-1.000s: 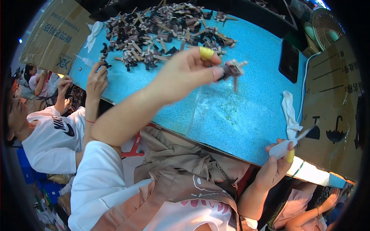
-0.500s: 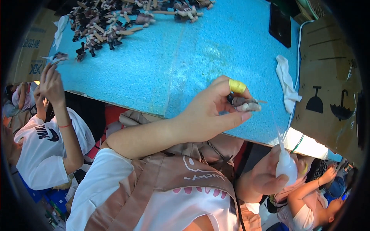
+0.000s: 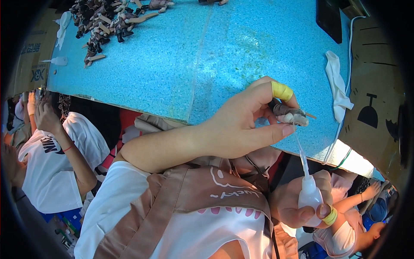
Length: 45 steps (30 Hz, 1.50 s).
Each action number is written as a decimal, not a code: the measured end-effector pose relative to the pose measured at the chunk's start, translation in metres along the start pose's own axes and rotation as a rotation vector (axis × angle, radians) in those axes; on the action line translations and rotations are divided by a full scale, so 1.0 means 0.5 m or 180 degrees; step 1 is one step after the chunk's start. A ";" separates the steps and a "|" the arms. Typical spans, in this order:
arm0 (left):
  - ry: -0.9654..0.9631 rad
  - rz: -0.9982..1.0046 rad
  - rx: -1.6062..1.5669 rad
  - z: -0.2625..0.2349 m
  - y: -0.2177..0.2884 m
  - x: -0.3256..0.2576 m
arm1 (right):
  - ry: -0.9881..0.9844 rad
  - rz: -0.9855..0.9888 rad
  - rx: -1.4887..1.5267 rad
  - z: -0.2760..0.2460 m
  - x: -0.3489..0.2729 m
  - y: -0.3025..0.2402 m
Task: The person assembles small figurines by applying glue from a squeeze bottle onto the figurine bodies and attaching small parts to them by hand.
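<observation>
Pinched between the thumb and fingers of my left hand (image 3: 252, 123) is a small figurine (image 3: 290, 114), dark at one end and pale at the other, with a thin wooden-coloured stick poking out beyond it. Yellow tape wraps one finger of this hand. Lower and to the right, my right hand (image 3: 290, 203) grips a white squeeze bottle (image 3: 310, 198) with a long thin nozzle pointing up. The nozzle's tip reaches the figurine's pale end near my left thumb; whether they touch, I cannot tell. Yellow tape also covers a right fingertip.
A blue speckled table (image 3: 172, 64) carries a heap of similar figurines (image 3: 103, 21) at far left. Another squeeze bottle (image 3: 58, 61) lies at its left edge. A white cloth (image 3: 335, 86), a dark flat device (image 3: 329, 19) and a cardboard box (image 3: 373, 82) stand right. Co-workers sit both sides.
My right hand has brought the bottle's nozzle up and left to the figurine. The view has shifted a little. At left, a co-worker's hands have lowered, and a bottle now lies at the table edge.
</observation>
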<state>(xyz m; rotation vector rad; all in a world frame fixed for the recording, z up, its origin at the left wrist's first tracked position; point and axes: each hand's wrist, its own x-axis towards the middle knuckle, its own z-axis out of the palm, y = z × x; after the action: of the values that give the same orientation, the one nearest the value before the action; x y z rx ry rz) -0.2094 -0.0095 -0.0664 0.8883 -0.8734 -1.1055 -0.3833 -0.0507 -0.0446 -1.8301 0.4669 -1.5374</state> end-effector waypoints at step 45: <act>0.0115 -0.0004 -0.0082 0.001 -0.004 -0.001 | 0.0092 0.0003 0.0119 -0.007 0.013 0.001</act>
<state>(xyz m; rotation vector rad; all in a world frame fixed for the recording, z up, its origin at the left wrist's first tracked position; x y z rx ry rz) -0.2104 -0.0096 -0.0680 0.8849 -0.8272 -1.0963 -0.3849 -0.0564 -0.0401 -1.7812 0.4493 -1.5635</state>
